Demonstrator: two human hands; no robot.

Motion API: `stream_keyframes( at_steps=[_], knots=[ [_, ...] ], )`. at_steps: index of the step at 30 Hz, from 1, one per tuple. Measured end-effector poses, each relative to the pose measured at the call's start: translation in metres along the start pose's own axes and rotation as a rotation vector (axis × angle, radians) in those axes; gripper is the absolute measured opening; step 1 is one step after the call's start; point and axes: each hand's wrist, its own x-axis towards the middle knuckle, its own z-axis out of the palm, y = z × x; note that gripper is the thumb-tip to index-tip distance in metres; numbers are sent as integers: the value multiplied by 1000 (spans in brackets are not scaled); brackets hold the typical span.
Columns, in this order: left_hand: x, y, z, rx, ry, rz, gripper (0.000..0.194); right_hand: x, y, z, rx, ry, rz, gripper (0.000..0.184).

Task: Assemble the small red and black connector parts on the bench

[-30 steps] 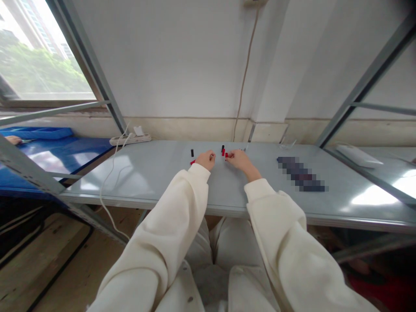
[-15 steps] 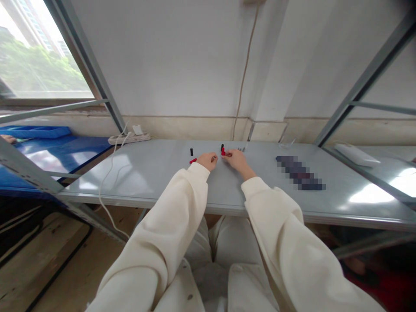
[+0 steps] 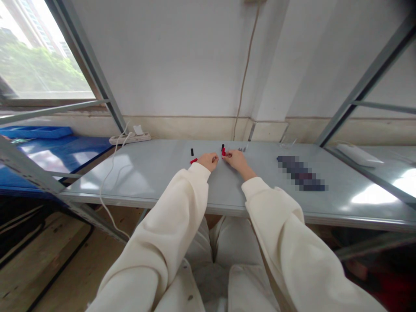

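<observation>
1. Apparently, the right hand (image 3: 236,160) pinches a small red piece (image 3: 224,153) near frame centre, above the counter (image 3: 156,173).
2. The left hand (image 3: 209,161) curls; its contents I can't tell.
3. Likely light, stiff, slippery; grip its sides.

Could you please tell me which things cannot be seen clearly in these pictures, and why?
Head view: left hand, whether it holds anything; the hand itself hides this.
Head view: right hand, whether it grips the red piece; too small to tell.
Head view: grey bits, what they are; too small.
Head view: dark item, its details; pixelation hides them.
Head view: blue tray, its left end; cut off by the picture's edge.
</observation>
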Motion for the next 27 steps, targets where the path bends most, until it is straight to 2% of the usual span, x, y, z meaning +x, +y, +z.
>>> stream_keyframes(
  at_steps=[12, 20, 23, 27],
  knots=[
    [0, -1, 1, -5, -1, 10, 24, -1, -2, 0, -3, -11, -9, 22],
    [-3, 4, -4, 6, -23, -43, 23, 0, 3, -8, -73, -50, 40, 25],
    [-3, 4, -7, 26, 21, -104, 22, 0, 5, -9, -104, -45, 74, 27],
    [-2, -1, -13, 81, 137, -211, 19, -1, 6, -9, -124, -57, 84, 29]
  ],
)
